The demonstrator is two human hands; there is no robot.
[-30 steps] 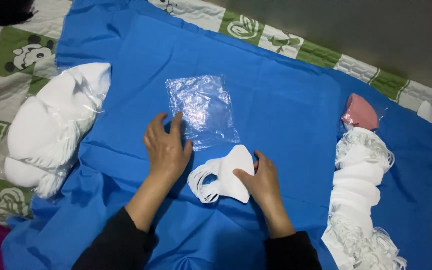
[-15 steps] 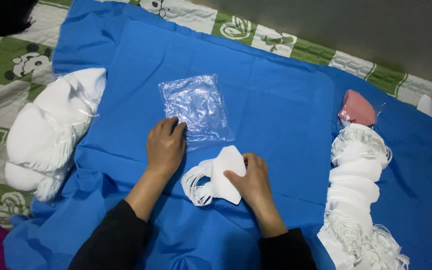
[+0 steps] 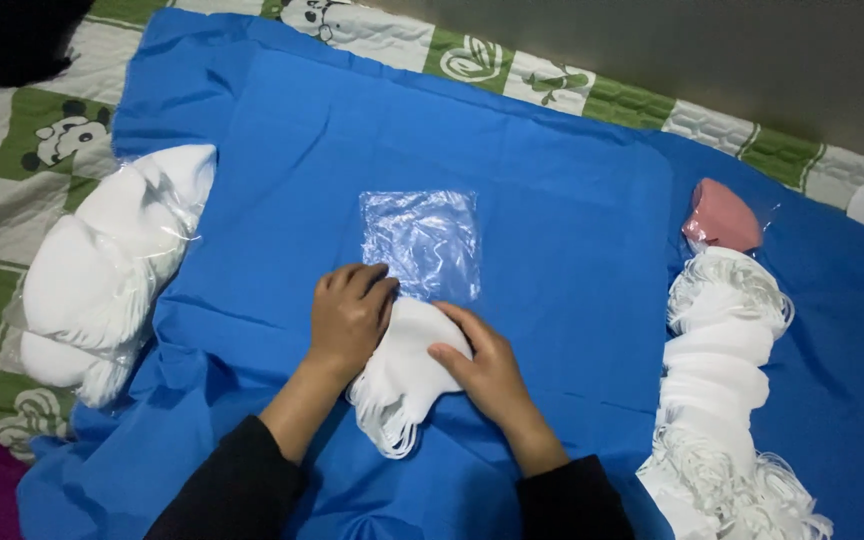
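A folded white face mask (image 3: 404, 375) with looped ear straps lies on the blue cloth (image 3: 552, 230), its tip at the open lower edge of a small clear plastic bag (image 3: 422, 242). My left hand (image 3: 350, 318) is curled over the bag's lower edge and the mask's top. Flat on the mask's right side, my right hand (image 3: 480, 368) presses it with the fingers.
A clear bag full of white masks (image 3: 102, 275) lies at the left edge of the cloth. A long loose row of white masks (image 3: 722, 390) runs down the right side, with a pink mask (image 3: 720, 215) at its top. A patterned green and white quilt (image 3: 12, 130) lies underneath.
Both hands have come together. The mask has slid up to the bag's lower edge, and my left hand has closed over the bag's opening.
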